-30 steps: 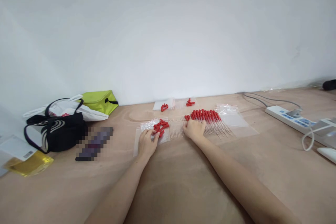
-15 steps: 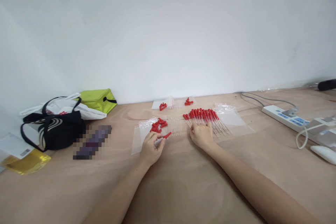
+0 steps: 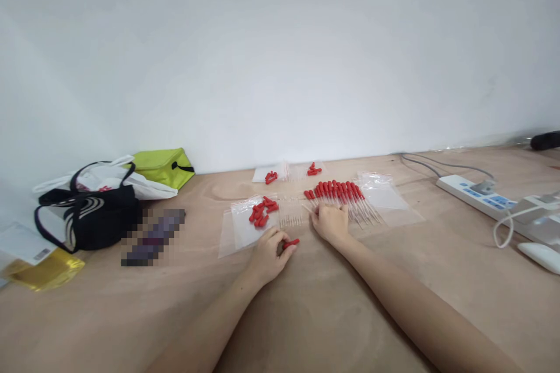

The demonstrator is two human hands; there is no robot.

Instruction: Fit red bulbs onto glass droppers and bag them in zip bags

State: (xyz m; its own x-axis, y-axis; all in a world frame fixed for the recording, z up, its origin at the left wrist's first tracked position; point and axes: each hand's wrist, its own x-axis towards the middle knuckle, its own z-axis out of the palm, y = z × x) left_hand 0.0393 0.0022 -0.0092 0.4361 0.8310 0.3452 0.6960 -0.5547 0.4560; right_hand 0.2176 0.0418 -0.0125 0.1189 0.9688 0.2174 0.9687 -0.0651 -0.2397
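Note:
My left hand (image 3: 272,253) pinches a small red club-shaped cap (image 3: 292,243) between thumb and fingers, just above the table. Behind it, a clear zip bag (image 3: 242,227) carries a loose heap of red caps (image 3: 261,213). Several thin pale sticks (image 3: 291,220) lie side by side between my hands. My right hand (image 3: 331,222) is closed, fingers curled; a thin pale stick (image 3: 305,208) juts out at its fingertips. Beyond that hand, a fanned row of sticks with red caps (image 3: 335,187) on their far ends is partly hidden by the fingers.
Two small groups of red caps (image 3: 271,177) lie on clear bags near the wall. Another clear bag (image 3: 385,192) is right of the row. A power strip (image 3: 476,195) with cables lies at right. A black bag (image 3: 100,215) and a lime-green bag (image 3: 160,166) sit at left.
My left hand has moved right and nearer to me, carrying the red cap away from the heap. My right hand has shifted slightly left, and a stick end now shows at its fingertips.

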